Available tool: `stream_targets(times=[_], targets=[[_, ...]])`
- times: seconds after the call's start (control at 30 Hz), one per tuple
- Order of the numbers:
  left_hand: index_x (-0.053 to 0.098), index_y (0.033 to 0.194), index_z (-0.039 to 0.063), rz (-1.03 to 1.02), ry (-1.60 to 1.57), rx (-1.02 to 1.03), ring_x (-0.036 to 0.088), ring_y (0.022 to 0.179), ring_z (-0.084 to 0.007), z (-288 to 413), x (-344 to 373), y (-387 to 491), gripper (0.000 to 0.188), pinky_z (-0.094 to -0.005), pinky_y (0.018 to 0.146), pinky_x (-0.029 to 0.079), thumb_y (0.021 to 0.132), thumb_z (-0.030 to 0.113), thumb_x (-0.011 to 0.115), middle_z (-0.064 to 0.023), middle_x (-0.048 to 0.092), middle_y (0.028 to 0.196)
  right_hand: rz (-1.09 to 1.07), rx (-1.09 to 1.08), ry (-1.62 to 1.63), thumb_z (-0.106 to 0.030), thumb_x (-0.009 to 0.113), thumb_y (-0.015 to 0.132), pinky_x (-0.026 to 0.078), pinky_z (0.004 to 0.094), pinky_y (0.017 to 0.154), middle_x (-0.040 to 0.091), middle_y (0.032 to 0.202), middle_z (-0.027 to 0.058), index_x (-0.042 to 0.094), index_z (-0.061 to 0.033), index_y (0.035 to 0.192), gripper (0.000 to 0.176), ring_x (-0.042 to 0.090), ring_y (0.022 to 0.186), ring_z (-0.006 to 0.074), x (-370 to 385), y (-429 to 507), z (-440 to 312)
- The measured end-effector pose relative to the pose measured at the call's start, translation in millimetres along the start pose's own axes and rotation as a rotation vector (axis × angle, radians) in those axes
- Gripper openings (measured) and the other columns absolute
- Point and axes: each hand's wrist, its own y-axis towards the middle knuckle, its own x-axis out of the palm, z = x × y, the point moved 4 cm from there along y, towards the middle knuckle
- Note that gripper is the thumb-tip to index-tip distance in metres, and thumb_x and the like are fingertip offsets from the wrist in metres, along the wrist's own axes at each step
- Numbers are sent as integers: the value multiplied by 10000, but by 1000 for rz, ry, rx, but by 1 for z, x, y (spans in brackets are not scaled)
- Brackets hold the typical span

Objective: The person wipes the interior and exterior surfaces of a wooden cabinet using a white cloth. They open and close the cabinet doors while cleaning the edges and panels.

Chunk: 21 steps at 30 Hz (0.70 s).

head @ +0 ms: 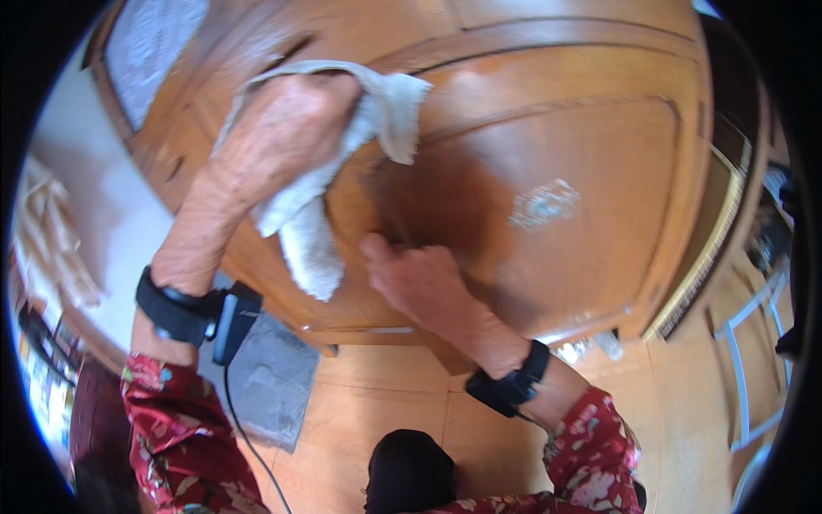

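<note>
A varnished wooden cabinet (616,257) fills most of the view before me, its framed panel bearing a pale floral decoration (544,205). My left hand (292,119) is closed on a whitish cleaning cloth (311,254) and presses it to the cabinet's front. One end of the cloth hangs below the wrist, another flares out past the knuckles. Lower and to the right, my right hand (417,276) is at the panel's left side with fingers curled. Whether its fingertips grip anything there is hidden by the hand and blur. Black straps with small devices sit on both wrists.
On the floor at left lies a grey slab or mat (273,385). A gold-edged board (697,250) leans beside the cabinet's right side. Farther right stands a light metal frame (738,372). Pale fabric (54,238) hangs at far left, and a cable (247,437) trails from my left wrist.
</note>
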Motion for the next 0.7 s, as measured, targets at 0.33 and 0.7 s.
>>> stream_targets(times=[0.33,0.7], targets=[[634,1030,43,154,-197,-393,606,775,-339,5,23,20,381,-379,725,458,908,381,508,-204,629,878,-194,181,409,-130,488,858,434,403,473,571,610,123,476,-85,941,95,590,541,322,-16,-39,21],[633,1110,33,97,-177,-571,592,837,-189,-87,92,-4,440,-302,766,451,923,411,509,-108,649,928,-722,255,333,-125,531,740,494,444,612,629,717,156,616,-47,665,137,610,717,362,-66,-186,58]])
